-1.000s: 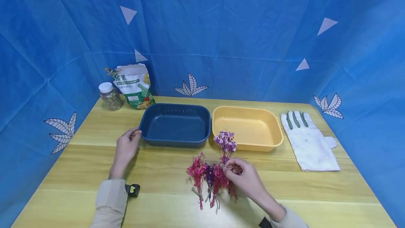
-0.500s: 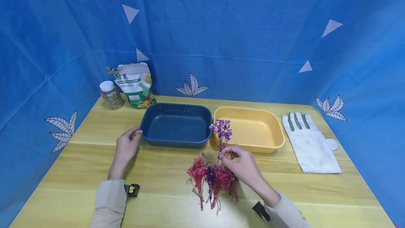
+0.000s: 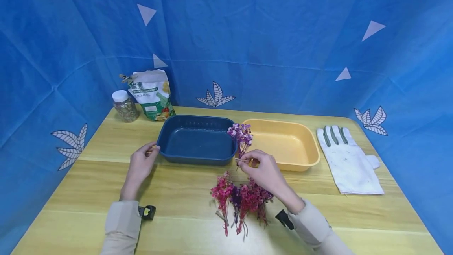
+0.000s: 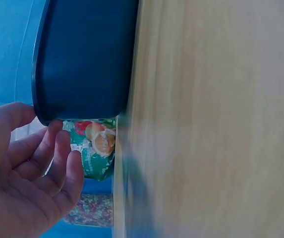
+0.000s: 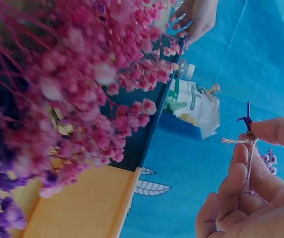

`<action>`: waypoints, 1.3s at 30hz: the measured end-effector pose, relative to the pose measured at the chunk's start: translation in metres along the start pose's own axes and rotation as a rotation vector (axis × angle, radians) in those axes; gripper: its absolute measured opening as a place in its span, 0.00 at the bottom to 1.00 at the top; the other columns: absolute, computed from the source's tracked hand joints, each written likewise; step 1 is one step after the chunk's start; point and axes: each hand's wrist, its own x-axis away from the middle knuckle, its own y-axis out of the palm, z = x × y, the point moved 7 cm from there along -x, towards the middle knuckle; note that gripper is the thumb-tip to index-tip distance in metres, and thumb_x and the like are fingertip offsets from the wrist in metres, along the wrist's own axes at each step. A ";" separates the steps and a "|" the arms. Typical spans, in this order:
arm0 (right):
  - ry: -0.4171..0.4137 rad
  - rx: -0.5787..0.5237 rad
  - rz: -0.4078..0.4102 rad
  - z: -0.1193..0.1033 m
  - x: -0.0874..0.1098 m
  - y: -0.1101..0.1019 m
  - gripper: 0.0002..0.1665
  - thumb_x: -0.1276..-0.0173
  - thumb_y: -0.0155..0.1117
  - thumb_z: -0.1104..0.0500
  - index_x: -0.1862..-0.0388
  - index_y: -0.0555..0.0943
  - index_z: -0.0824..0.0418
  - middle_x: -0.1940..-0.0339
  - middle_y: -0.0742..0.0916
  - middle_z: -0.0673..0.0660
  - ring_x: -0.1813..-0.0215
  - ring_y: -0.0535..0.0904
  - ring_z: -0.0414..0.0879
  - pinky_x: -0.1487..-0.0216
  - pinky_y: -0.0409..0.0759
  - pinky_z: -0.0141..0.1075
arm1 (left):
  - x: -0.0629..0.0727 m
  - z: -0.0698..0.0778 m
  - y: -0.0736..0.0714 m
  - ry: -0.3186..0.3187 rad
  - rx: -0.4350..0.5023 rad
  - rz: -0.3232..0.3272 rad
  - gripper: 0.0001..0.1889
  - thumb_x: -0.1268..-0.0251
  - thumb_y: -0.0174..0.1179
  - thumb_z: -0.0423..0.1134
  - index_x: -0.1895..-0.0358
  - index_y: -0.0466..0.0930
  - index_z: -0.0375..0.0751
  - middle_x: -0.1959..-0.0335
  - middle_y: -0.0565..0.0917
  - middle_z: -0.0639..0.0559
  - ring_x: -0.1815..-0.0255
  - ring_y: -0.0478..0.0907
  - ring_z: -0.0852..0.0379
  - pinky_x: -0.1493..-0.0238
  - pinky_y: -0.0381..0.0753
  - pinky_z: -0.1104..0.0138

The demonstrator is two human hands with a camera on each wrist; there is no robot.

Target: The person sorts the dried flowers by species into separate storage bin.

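Note:
My left hand [image 3: 140, 165] pinches the near-left rim of a dark blue plastic basin [image 3: 198, 159]; in the left wrist view the thumb and index finger [image 4: 52, 130] meet at the basin's corner. My right hand [image 3: 263, 170] holds a small bunch of light purple dried flowers [image 3: 241, 135] upright by its stems. In the right wrist view, twine [image 5: 238, 141] is tied round those stems between thumb and fingers. The flower heads stand in front of the gap between the blue basin and a yellow basin [image 3: 283, 164]. Below the hand lie several pink and purple dried bunches [image 3: 249, 198].
At the back left stand a white and green bag [image 3: 150, 95] and a white-lidded jar [image 3: 125, 107]. A white work glove [image 3: 350, 164] lies at the right of the wooden table [image 3: 184, 207]. Blue cloth [image 3: 283, 30] hangs behind.
My right hand has lifted the light purple bunch away from the pile, moving it left and forward toward the basins. My left hand stays at the blue basin's rim.

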 end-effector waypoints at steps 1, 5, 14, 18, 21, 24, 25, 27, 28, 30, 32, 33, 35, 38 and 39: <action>-0.005 0.006 -0.001 -0.001 -0.003 0.000 0.02 0.40 0.68 0.62 0.68 0.85 0.59 0.68 0.85 0.50 0.68 0.76 0.41 0.63 0.75 0.34 | 0.000 0.000 0.000 0.002 0.000 0.001 0.25 0.26 0.48 0.46 0.39 0.70 0.26 0.53 0.80 0.31 0.51 0.77 0.41 0.50 0.74 0.53; -0.012 0.005 -0.014 -0.004 -0.012 0.003 0.03 0.40 0.68 0.61 0.67 0.85 0.59 0.67 0.85 0.51 0.68 0.76 0.41 0.64 0.75 0.34 | 0.000 -0.001 0.000 0.007 -0.003 0.004 0.25 0.26 0.48 0.45 0.39 0.70 0.26 0.53 0.80 0.31 0.51 0.77 0.40 0.50 0.74 0.53; -0.019 0.036 -0.040 -0.011 -0.031 0.009 0.04 0.40 0.68 0.60 0.66 0.85 0.59 0.68 0.84 0.51 0.70 0.74 0.42 0.67 0.73 0.33 | 0.000 -0.002 0.000 -0.006 0.005 0.002 0.25 0.26 0.48 0.46 0.38 0.70 0.26 0.53 0.80 0.31 0.51 0.76 0.42 0.51 0.74 0.55; -0.031 0.049 -0.068 -0.012 -0.040 0.013 0.04 0.38 0.67 0.60 0.67 0.85 0.59 0.69 0.83 0.51 0.71 0.72 0.42 0.68 0.72 0.35 | 0.000 -0.002 0.000 -0.003 0.001 0.004 0.25 0.26 0.48 0.45 0.39 0.71 0.26 0.53 0.80 0.32 0.51 0.77 0.42 0.52 0.74 0.55; -0.040 0.054 -0.086 -0.012 -0.047 0.017 0.04 0.38 0.66 0.59 0.67 0.85 0.59 0.68 0.83 0.51 0.71 0.72 0.42 0.67 0.71 0.35 | 0.000 -0.003 0.000 -0.003 0.005 0.003 0.25 0.26 0.48 0.46 0.39 0.70 0.27 0.53 0.80 0.32 0.52 0.77 0.42 0.52 0.75 0.55; -0.037 0.050 -0.109 -0.010 -0.053 0.021 0.04 0.37 0.66 0.59 0.66 0.85 0.58 0.66 0.84 0.51 0.70 0.74 0.42 0.65 0.73 0.35 | 0.000 -0.004 0.001 -0.003 0.011 0.002 0.25 0.26 0.48 0.45 0.38 0.70 0.27 0.53 0.80 0.32 0.52 0.77 0.42 0.51 0.75 0.55; -0.035 0.047 -0.117 -0.010 -0.055 0.022 0.04 0.36 0.65 0.59 0.66 0.85 0.58 0.65 0.84 0.51 0.70 0.74 0.42 0.65 0.73 0.36 | 0.000 -0.004 0.002 -0.002 0.013 0.002 0.25 0.26 0.48 0.45 0.38 0.70 0.27 0.53 0.80 0.32 0.52 0.78 0.42 0.51 0.75 0.55; -0.027 0.041 -0.130 -0.008 -0.059 0.026 0.04 0.36 0.65 0.58 0.65 0.85 0.57 0.64 0.85 0.52 0.69 0.75 0.41 0.65 0.73 0.35 | 0.000 -0.005 0.003 0.000 0.017 0.001 0.25 0.26 0.48 0.45 0.38 0.70 0.27 0.53 0.80 0.32 0.52 0.78 0.42 0.51 0.75 0.54; -0.022 0.036 -0.136 -0.007 -0.061 0.027 0.05 0.36 0.65 0.58 0.65 0.85 0.57 0.64 0.85 0.52 0.68 0.75 0.41 0.65 0.73 0.35 | 0.000 -0.005 0.004 0.001 0.018 0.000 0.25 0.26 0.48 0.45 0.38 0.70 0.26 0.52 0.80 0.32 0.52 0.78 0.42 0.50 0.75 0.54; -0.014 0.029 -0.150 -0.006 -0.065 0.031 0.05 0.36 0.65 0.59 0.65 0.85 0.58 0.63 0.84 0.52 0.67 0.75 0.42 0.66 0.73 0.35 | -0.001 -0.005 0.004 0.002 0.018 -0.002 0.25 0.26 0.48 0.45 0.38 0.70 0.26 0.52 0.80 0.32 0.51 0.77 0.41 0.50 0.75 0.54; -0.005 0.020 -0.166 -0.005 -0.069 0.035 0.05 0.36 0.64 0.59 0.64 0.85 0.58 0.62 0.84 0.52 0.66 0.76 0.42 0.66 0.73 0.34 | -0.001 -0.005 0.004 0.003 0.016 -0.002 0.25 0.26 0.48 0.45 0.38 0.70 0.26 0.52 0.80 0.32 0.51 0.77 0.42 0.50 0.75 0.54; 0.000 0.015 -0.175 -0.005 -0.071 0.038 0.05 0.36 0.64 0.60 0.64 0.85 0.58 0.62 0.84 0.52 0.66 0.76 0.42 0.66 0.73 0.34 | -0.001 -0.005 0.004 0.004 0.017 -0.003 0.25 0.26 0.48 0.46 0.38 0.70 0.26 0.52 0.80 0.32 0.51 0.77 0.42 0.50 0.75 0.54; 0.012 0.006 -0.193 -0.004 -0.075 0.043 0.05 0.36 0.64 0.60 0.64 0.85 0.58 0.61 0.84 0.52 0.65 0.77 0.43 0.66 0.74 0.34 | -0.002 -0.004 0.003 0.003 0.014 0.000 0.25 0.26 0.48 0.46 0.38 0.70 0.27 0.52 0.80 0.32 0.52 0.78 0.42 0.50 0.75 0.54; 0.017 0.007 -0.214 -0.003 -0.081 0.050 0.05 0.36 0.64 0.60 0.64 0.86 0.59 0.62 0.85 0.52 0.64 0.78 0.43 0.63 0.76 0.34 | -0.002 -0.004 0.002 -0.001 0.015 0.003 0.25 0.26 0.48 0.45 0.38 0.70 0.27 0.52 0.80 0.32 0.51 0.77 0.42 0.50 0.75 0.54; 0.016 0.012 -0.221 -0.003 -0.083 0.053 0.05 0.36 0.65 0.60 0.64 0.86 0.59 0.62 0.85 0.52 0.64 0.78 0.42 0.62 0.76 0.34 | -0.002 -0.004 0.002 -0.002 0.016 0.002 0.25 0.26 0.48 0.45 0.38 0.70 0.27 0.52 0.80 0.32 0.51 0.77 0.42 0.50 0.74 0.54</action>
